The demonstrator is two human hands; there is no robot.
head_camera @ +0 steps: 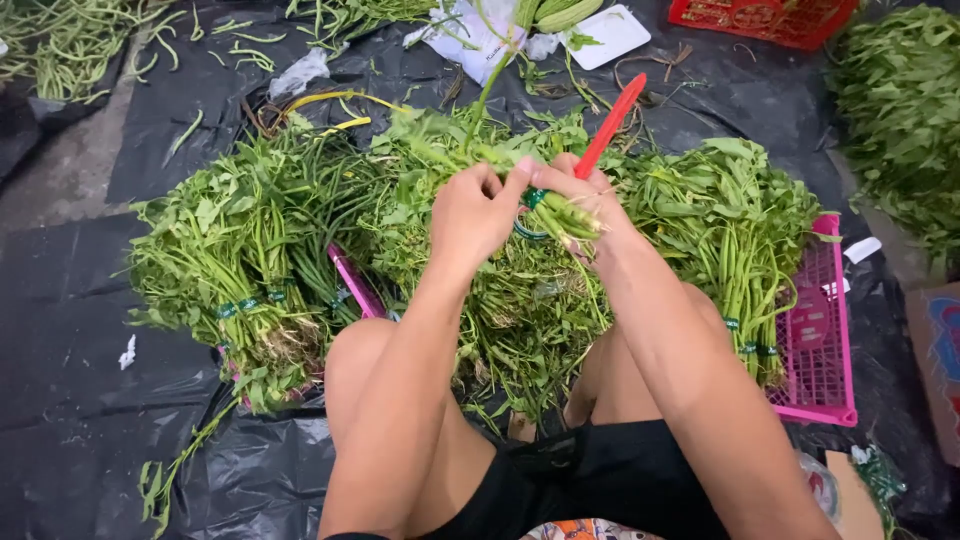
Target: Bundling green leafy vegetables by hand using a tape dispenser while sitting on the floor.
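My left hand (478, 210) and my right hand (578, 196) meet over a bunch of green leafy stems (480, 150), both closed on its stalks. A green band (531, 205) loops around the stalks between my hands. A long red tool (610, 125) sticks up and away from my right hand, which also grips it. My bare knees are below, with loose greens (530, 310) piled between them.
Tied bundles of greens (240, 260) lie on the left, more tied bundles (730, 230) on a pink plastic crate (835, 340) at right. Black plastic sheeting (70, 400) covers the ground. A red crate (760, 18), a white tray (612, 32) and more greens (900, 110) lie beyond.
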